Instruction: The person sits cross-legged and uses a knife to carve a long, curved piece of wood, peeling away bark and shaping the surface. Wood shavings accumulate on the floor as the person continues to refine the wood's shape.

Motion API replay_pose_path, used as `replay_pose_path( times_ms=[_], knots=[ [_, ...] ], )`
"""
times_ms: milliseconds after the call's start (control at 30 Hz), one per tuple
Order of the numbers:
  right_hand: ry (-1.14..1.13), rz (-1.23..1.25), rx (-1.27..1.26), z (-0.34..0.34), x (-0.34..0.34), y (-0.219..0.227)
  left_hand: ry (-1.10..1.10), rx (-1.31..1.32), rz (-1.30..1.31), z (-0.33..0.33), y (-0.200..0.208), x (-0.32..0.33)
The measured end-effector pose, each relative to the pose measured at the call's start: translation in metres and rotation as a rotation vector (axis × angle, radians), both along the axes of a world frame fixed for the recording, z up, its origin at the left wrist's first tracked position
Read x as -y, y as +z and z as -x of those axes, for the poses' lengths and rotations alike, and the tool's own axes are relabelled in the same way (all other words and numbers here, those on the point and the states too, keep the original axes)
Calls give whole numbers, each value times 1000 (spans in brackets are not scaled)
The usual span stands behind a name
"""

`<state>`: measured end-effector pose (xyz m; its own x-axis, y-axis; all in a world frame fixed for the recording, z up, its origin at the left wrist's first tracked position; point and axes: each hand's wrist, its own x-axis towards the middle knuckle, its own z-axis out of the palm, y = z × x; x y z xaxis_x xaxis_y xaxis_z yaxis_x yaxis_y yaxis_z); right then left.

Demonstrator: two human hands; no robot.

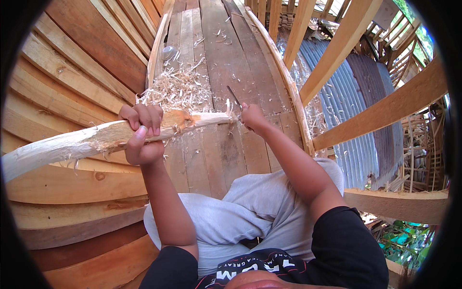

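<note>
A long pale pole of peeled wood [72, 144] runs from the left edge to the middle, held above the plank floor. My left hand [143, 134] is wrapped round it, thumb on top. By the pole's right end, my right hand [252, 118] is closed round a knife [234, 96]; its handle is hidden in the fist. The thin dark blade points away from me and slightly left. A curl of wood stands up at the pole's tip, close to the blade.
Wood shavings [180, 89] lie heaped on the plank floor [216, 159] beyond the pole. A small grey cup-like object [168, 52] stands farther off. Stacked boards [77, 185] form the left side. Timber posts [337, 50] and corrugated metal sheets [337, 111] are on the right.
</note>
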<state>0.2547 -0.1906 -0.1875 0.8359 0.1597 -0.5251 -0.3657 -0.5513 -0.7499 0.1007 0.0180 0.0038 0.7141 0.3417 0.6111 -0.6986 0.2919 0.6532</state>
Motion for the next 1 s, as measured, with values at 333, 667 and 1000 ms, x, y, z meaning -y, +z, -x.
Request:
replay_pose_path(
  times_ms=[333,667,1000],
  knots=[
    [204,45,189,13,-11,7,22,5,19,0,0,3],
    [222,-192,-364,6,-4,27,77,20,27,8,10,0],
    [-646,-541,-397,-26,19,32,125,-35,72,36,39,-16]
  ],
)
